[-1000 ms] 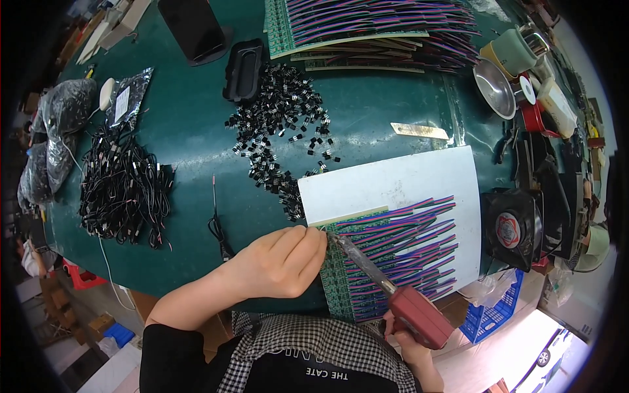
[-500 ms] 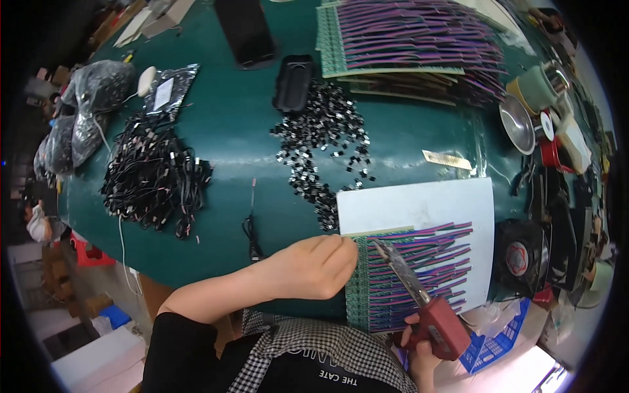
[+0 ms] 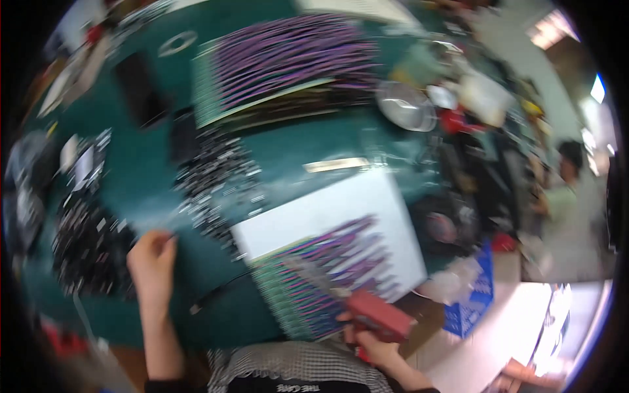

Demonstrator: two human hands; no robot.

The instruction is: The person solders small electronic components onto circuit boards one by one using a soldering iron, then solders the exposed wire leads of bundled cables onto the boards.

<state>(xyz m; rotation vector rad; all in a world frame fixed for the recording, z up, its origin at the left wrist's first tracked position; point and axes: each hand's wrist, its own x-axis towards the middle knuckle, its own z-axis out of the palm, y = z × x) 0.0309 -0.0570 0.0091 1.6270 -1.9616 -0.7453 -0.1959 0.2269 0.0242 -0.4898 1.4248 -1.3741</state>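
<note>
My left hand (image 3: 153, 259) is beside a heap of black cables (image 3: 88, 245), its fingers bent together. Blur hides what, if anything, is between the fingertips. My right hand (image 3: 373, 346) is wrapped round a red gun-shaped tool, by its look a glue gun (image 3: 379, 316). Its long metal nozzle points over a row of green circuit boards (image 3: 272, 291) with purple and blue wires. These boards lie on a white sheet (image 3: 400, 229). One loose black cable (image 3: 226, 293) lies between my left hand and the boards.
Small black and silver parts (image 3: 213, 173) are scattered beyond the sheet, near a black tray (image 3: 184, 135). A larger stack of wired boards (image 3: 288, 62) and a dark phone-like slab (image 3: 139, 90) lie farther back. To the right are a metal bowl (image 3: 405, 108) and a blue basket (image 3: 477, 298).
My left hand has moved away from the boards, leftward to the cable heap. The view has swung to the right. My right hand still holds the glue gun over the boards.
</note>
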